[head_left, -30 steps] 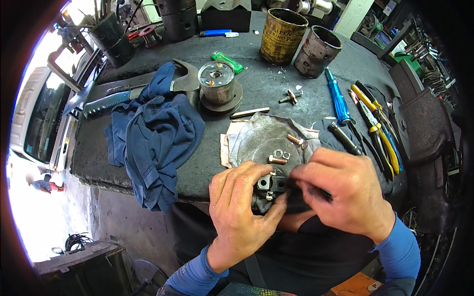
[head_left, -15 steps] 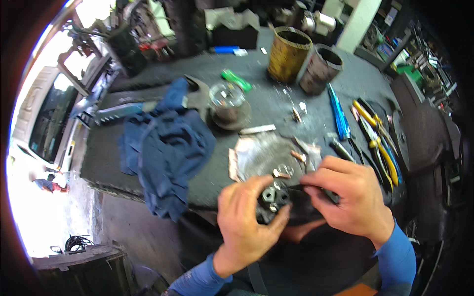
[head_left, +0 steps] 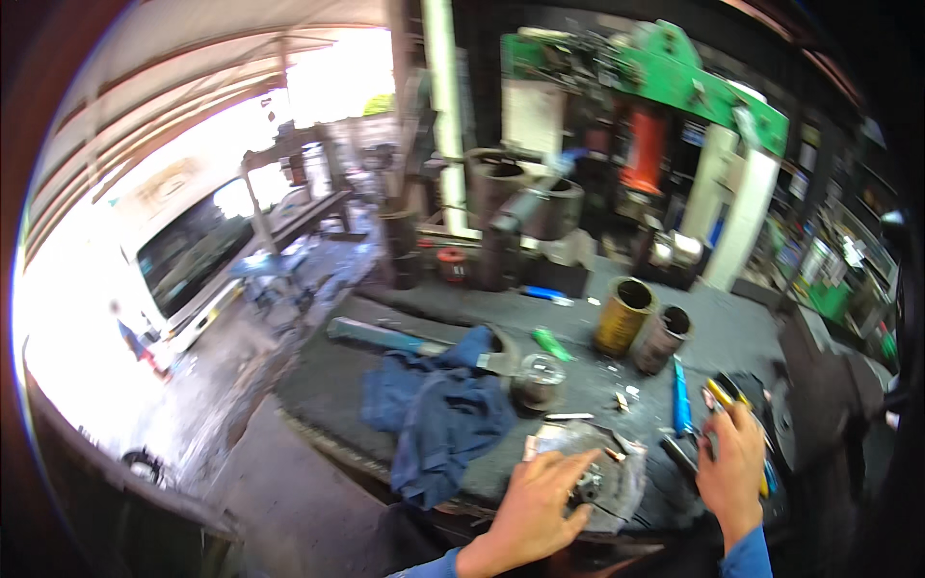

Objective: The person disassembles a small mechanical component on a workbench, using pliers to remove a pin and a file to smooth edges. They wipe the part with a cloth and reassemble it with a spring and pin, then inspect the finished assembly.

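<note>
At the bench's near edge my left hand has its thumb and fingers around a small black round part with bright metal fittings. The part is over a crumpled, greyish sheet, and a small copper-coloured piece lies on that sheet. My right hand is over the right side of the bench, against the yellow-handled pliers. Its fingers are curled around something I cannot make out. A blue-handled tool lies to its left, and a dark cylindrical tool is beside the fingers.
A blue cloth and a large adjustable wrench lie on the left. Near them stands a clear-topped jar. Two metal cylinders, one yellowish and one grey, stand farther back. Behind the bench rises a green press frame.
The view has tilted up and turned, showing more of the workshop. My right hand has moved from beside the black part to the pliers. My left hand stays with the part.
</note>
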A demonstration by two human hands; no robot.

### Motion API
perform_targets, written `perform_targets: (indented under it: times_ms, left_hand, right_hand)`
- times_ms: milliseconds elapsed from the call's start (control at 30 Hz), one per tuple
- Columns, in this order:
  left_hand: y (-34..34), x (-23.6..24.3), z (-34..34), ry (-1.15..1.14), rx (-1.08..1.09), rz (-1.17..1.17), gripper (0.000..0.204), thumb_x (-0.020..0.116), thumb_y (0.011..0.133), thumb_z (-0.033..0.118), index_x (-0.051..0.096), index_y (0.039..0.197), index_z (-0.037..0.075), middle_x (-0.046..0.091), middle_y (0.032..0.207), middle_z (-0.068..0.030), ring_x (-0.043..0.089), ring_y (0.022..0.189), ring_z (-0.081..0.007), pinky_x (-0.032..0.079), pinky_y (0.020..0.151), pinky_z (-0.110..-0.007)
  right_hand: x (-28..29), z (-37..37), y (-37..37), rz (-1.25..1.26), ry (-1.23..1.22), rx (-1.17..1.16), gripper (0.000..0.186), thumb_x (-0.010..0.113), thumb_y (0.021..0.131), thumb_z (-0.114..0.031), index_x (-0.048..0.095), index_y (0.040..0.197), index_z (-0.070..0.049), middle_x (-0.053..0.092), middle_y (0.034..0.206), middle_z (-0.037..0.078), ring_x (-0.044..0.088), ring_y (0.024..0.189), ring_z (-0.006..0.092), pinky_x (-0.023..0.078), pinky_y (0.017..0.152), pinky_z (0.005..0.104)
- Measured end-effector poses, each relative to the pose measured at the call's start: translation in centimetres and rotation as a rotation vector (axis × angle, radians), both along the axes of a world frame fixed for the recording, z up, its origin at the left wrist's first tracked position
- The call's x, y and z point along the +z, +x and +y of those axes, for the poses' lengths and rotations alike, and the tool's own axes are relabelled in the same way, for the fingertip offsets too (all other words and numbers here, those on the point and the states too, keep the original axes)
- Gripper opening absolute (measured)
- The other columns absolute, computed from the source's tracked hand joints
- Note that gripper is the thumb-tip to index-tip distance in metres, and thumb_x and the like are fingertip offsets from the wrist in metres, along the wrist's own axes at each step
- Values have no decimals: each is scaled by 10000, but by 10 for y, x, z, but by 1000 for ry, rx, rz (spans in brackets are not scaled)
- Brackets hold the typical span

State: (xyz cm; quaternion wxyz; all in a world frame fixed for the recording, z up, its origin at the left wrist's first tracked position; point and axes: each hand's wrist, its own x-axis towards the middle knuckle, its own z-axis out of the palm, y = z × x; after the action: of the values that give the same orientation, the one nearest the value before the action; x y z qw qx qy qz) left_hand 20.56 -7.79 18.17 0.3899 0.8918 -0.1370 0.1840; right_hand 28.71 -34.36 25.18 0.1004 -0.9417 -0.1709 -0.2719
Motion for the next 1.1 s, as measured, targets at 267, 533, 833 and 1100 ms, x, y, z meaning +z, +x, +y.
perform_targets:
  times_ms: [267, 533, 833, 1100]
  left_hand:
    - [13, 13, 48, -282, 31, -318, 730, 806, 933, 164, 523, 1592, 28, 637, 1466, -208, 625, 1310, -357, 496, 1146, -466]
    - [47, -8, 157, -569, 537, -253, 282, 787, 981, 74, 733, 1254, 28, 728, 887, -34, 634, 765, -60, 539, 704, -263]
    - [46, -14, 155, -369, 605, -112, 182, 778, 1006, 87, 773, 1173, 18, 705, 890, -10, 616, 750, -68, 515, 685, -247]
    - [57, -26, 151, -469, 511, -183, 124, 746, 1026, 0, 760, 1147, -25, 610, 862, 57, 519, 749, -16, 415, 661, -184]
  right_hand:
    - [34, 13, -47, 46, -15, 289, 221, 704, 996, -80, 755, 1189, 15, 711, 1325, 216, 644, 1281, 445, 486, 1119, 517]
    - [69, 68, -70, 53, 62, 578, 145, 779, 933, -55, 719, 1061, -29, 703, 1184, 183, 671, 1103, 416, 516, 1016, 499]
    - [45, 134, -91, 200, -357, 1094, 108, 674, 895, -238, 715, 889, -138, 649, 956, 20, 672, 951, 193, 501, 834, 361]
    - [6, 109, -79, 332, -427, 1052, 148, 700, 873, -202, 751, 927, -74, 698, 862, 56, 729, 833, 237, 537, 760, 366]
